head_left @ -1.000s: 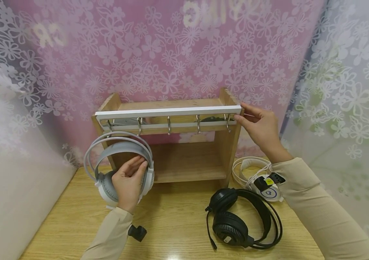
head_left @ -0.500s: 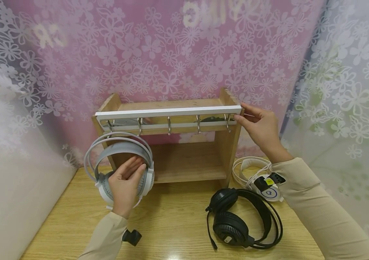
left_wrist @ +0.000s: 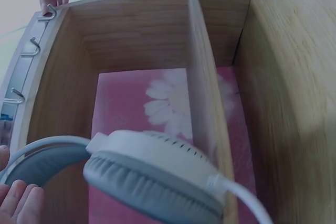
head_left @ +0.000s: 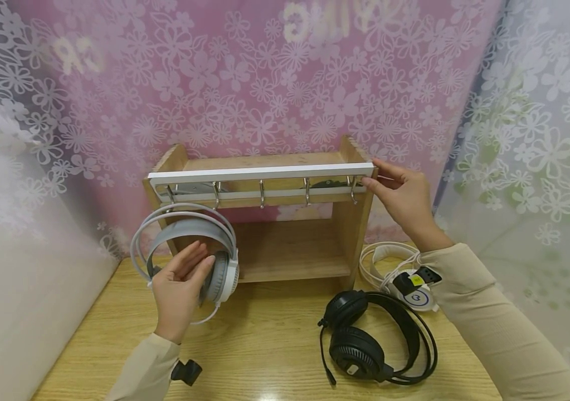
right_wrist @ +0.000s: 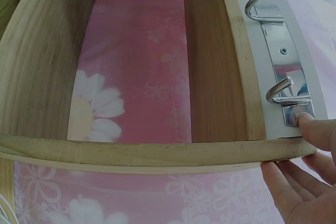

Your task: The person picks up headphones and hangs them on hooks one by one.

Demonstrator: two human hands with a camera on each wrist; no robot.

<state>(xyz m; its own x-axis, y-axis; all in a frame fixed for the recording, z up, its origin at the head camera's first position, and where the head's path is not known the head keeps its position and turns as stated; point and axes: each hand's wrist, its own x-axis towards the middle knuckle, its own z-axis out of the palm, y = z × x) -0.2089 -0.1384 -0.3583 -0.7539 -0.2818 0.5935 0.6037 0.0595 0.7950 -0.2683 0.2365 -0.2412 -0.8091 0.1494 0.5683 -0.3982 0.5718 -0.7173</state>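
The gray-and-white headset (head_left: 191, 227) hung, seemingly from the leftmost hook (head_left: 170, 194), with the left hand (head_left: 176, 295) loosely spread and empty beside it. The right hand (head_left: 405, 200) gripped a corner of the wooden shelf (head_left: 357, 231); the black headset (head_left: 357, 353) and white headset (head_left: 417, 299) lay unhung on the tabletop (head_left: 264, 345).

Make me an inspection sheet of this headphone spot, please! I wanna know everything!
Surface: wood-look table bearing a wooden shelf with a hook rail.
Job's things: gray-white headphones, apparently hanging from the leftmost hook; black headphones and white headphones on the table's right.
Clutter: nothing seen.
Hands: left hand close to the gray-white headphones, fingers relaxed, touch unclear; right hand grips the shelf's right corner.
Cables: a white cable dangles from the gray-white headphones; a white cord lies bunched by the white headphones.
Surroundings: pink flowered backdrop; paler flowered sheets both sides.
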